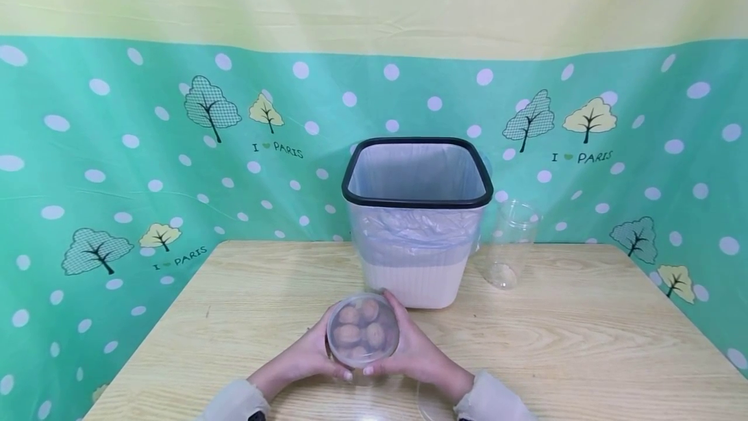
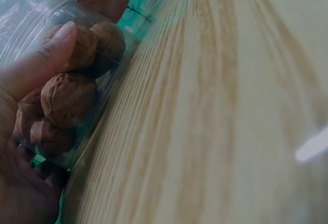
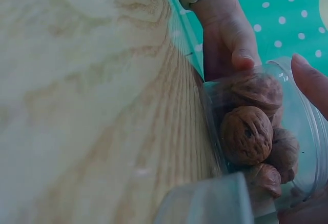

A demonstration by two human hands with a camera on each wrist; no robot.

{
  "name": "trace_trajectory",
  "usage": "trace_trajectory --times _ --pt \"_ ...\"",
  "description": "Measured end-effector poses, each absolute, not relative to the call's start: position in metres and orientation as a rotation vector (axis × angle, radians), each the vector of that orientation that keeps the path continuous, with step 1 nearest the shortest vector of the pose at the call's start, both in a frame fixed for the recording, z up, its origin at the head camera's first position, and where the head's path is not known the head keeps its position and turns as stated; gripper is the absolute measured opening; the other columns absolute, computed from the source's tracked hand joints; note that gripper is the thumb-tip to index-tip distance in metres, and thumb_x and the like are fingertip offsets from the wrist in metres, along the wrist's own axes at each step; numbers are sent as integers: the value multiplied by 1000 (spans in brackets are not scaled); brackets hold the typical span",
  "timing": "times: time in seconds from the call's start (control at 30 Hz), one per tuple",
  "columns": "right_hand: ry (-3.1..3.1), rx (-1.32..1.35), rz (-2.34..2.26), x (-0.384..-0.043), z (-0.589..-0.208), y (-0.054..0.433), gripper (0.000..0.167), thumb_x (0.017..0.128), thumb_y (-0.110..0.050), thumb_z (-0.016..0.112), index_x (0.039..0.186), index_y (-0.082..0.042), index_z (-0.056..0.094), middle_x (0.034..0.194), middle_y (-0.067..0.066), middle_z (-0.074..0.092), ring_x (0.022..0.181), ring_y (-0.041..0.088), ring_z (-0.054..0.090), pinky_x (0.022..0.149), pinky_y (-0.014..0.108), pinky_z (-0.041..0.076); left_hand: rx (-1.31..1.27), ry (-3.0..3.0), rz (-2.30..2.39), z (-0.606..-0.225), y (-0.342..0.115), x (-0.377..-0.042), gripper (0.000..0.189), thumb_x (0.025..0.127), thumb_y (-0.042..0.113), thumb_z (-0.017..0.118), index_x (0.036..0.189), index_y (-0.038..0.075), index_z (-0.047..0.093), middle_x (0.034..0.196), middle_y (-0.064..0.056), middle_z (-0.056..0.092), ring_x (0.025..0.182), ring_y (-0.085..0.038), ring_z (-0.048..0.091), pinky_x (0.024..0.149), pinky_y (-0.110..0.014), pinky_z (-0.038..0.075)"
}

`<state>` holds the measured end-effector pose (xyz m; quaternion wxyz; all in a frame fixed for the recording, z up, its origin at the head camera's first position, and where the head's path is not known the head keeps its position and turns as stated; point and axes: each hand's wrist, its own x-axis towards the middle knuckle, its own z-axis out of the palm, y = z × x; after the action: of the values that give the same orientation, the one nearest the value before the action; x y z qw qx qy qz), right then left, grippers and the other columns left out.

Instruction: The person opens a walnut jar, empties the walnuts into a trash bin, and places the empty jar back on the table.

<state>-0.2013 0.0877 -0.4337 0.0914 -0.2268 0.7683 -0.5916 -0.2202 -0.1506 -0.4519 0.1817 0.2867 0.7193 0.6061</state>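
A clear jar point(image 1: 354, 362) with walnuts point(image 1: 349, 334) inside is held between two hands, in the lower middle of the head frame. It is gripped from its left side by the left hand point(image 1: 311, 352) and from its right side by the right hand point(image 1: 417, 351). Both hands are opened only as wide as the jar, and the fingers are curved around its wall. The two thumbs are placed at the near side, below the round, translucent top, with a small gap between their tips.

In the left wrist frame, the jar is seen tilted at the upper left; the left thumb is laid across its wall, in front of the walnuts. In the right wrist frame, the jar is located at the lower right, with the left hand above it and the right thumb at the right edge. Whether its bottom is touching the table point(image 1: 561, 343) cannot be told.

Just beyond the jar, a white bin point(image 1: 415, 281) with a black rim and a plastic liner point(image 1: 417, 229) is standing. To its right, a tall clear container point(image 1: 514, 245) is placed upright. Near the right wrist, a transparent object point(image 1: 431, 408) is partly seen.
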Motion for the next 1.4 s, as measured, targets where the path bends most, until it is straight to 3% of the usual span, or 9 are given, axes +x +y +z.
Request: trace_trajectory --times 0.5,0.77,1.13,1.27,1.4 --pt "2267 -634 -1779 -201 -432 91 124 61 -29 89 151 -7 5 150 23 22 137 41 25 108 58 21 909 1996 1750 -445 -146 -222 109 67 11 84 149 14 13 149 -16 25 134 -37 29 104 -20 29" --pt "2281 -644 -1777 -198 -430 92 125 61 -30 88 151 -10 4 151 22 20 136 42 25 108 58 23 906 1991 1754 -441 -142 -219 109 69 12 83 150 17 9 150 -13 23 135 -33 31 106 -31 31" --pt "2297 -659 -1850 -193 -409 97 122 60 -21 88 152 -11 8 152 19 20 137 40 24 108 57 21 997 2095 1786 -417 -135 -215 113 64 7 86 149 12 12 150 -12 25 134 -21 33 104 -24 32" --pt "2301 -684 -1896 -192 -399 101 120 60 -15 88 151 -9 11 153 17 22 137 36 25 109 52 20 1098 2162 1756 -405 -131 -214 114 63 17 88 149 12 13 149 -10 29 133 -19 34 105 -23 31" --pt "2357 -742 -1916 -190 -390 108 119 58 -14 88 151 -10 14 152 14 25 136 34 28 109 39 23 1143 2185 1712 -388 -127 -213 116 62 19 89 150 14 13 149 -6 30 133 -22 34 106 -25 30"
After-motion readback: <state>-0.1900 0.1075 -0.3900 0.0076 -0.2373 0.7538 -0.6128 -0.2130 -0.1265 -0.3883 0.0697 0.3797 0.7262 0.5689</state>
